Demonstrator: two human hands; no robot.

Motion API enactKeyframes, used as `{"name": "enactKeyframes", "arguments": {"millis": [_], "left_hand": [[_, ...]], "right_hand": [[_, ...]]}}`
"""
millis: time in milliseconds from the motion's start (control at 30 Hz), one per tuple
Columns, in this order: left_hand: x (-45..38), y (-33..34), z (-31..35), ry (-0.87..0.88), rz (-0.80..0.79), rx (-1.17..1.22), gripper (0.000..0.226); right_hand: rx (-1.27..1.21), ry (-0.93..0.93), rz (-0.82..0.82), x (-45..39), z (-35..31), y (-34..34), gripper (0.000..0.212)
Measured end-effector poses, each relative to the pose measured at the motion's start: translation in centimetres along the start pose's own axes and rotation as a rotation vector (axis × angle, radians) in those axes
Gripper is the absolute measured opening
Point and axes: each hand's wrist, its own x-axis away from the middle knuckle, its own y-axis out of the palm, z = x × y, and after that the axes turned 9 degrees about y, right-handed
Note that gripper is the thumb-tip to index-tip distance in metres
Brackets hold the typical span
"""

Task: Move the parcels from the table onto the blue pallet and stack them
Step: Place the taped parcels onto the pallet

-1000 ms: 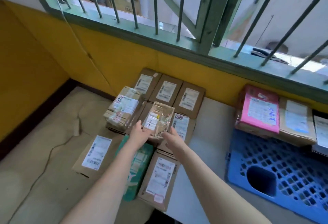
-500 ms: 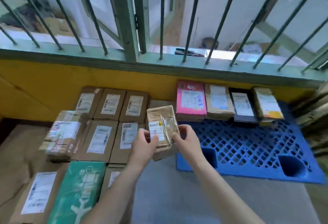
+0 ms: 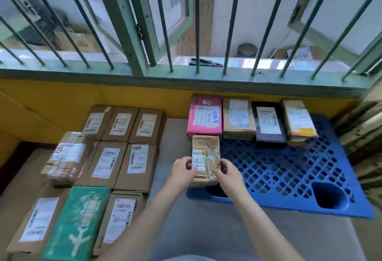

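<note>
I hold a small brown taped parcel (image 3: 206,153) with a white label between both hands, over the blue pallet's (image 3: 279,169) near-left corner. My left hand (image 3: 184,170) grips its left side, and my right hand (image 3: 227,173) grips its right side. Along the pallet's far edge lie a pink parcel (image 3: 204,116), a brown parcel (image 3: 238,119), a black parcel (image 3: 268,123) and a yellow-tipped brown parcel (image 3: 297,120) in a row. To the left, several brown boxes (image 3: 124,124) and a green parcel (image 3: 76,223) lie on the table.
A yellow wall and a barred green window frame (image 3: 186,74) run behind the table and pallet. A taped bundle (image 3: 66,157) sits on the left boxes. Stacked flattened cardboard (image 3: 365,140) stands at the right edge. Grey floor (image 3: 237,229) lies in front of the pallet.
Both hands lifted the small brown parcel off the table stack and carried it right, to the pallet's near-left corner. The view swung right with it.
</note>
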Motion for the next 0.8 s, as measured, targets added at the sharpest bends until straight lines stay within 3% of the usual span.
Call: {"name": "enactKeyframes", "arguments": {"millis": [133,200,300,500,667,800], "left_hand": [[0.6,-1.5,-0.6,-0.012,0.033,0.048,0.048],[1.4,-3.3,-1.5,-0.044,0.099,0.049,0.048],[3.1,-7.3,-4.1,-0.104,0.222,0.082,0.046],[7.0,-17.3,-14.3,-0.249,0.493,0.222,0.037],[7.0,-24.4,-24.2,-0.351,0.664,0.308,0.036],[5.4,-29.0,-30.1,-0.363,0.698,0.251,0.037]], "right_hand": [[0.094,-0.031,0.115,0.0,-1.0,0.4,0.037],[0.172,-0.113,0.174,0.1,-2.7,1.5,0.029],[0.264,-0.244,0.188,0.0,-6.6,5.0,0.048],[0.203,-0.337,-0.153,0.9,-14.4,17.3,0.058],[0.197,-0.158,-0.376,1.1,-16.4,28.7,0.062],[0.21,-0.056,-0.482,0.9,-17.3,37.8,0.065]]}}
